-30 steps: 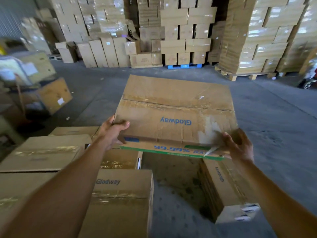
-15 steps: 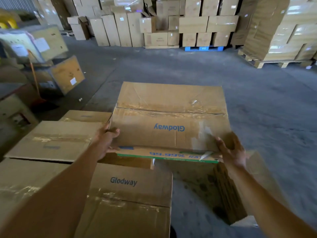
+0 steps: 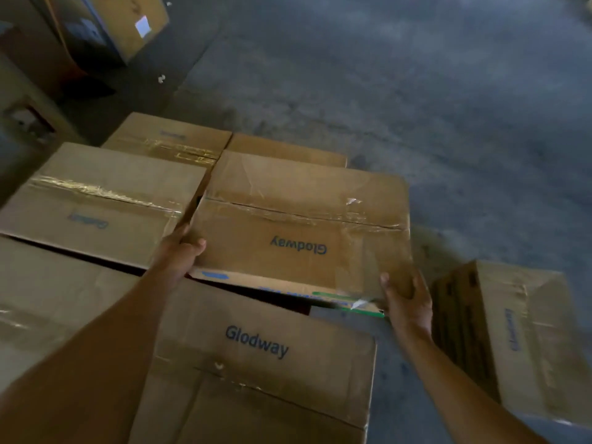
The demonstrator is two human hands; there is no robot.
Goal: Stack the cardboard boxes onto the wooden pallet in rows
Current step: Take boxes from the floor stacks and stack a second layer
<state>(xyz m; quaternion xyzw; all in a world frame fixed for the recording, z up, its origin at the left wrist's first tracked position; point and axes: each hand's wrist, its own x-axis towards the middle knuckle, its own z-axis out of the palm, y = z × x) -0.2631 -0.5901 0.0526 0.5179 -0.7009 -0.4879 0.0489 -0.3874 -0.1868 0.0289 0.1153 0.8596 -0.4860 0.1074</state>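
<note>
Both hands grip the near corners of the carried box (image 3: 301, 232): left hand (image 3: 179, 254) thumb on top, right hand (image 3: 405, 299) wrapped round the torn corner. Honestly, the left fingers could get pinched against the neighbour box (image 3: 96, 203) just beside them. That peeling tape might also let the right side slip into the gap below.

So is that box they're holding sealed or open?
Shut. The held box has its top flaps meeting, with wrinkled clear tape along the seam.
</note>
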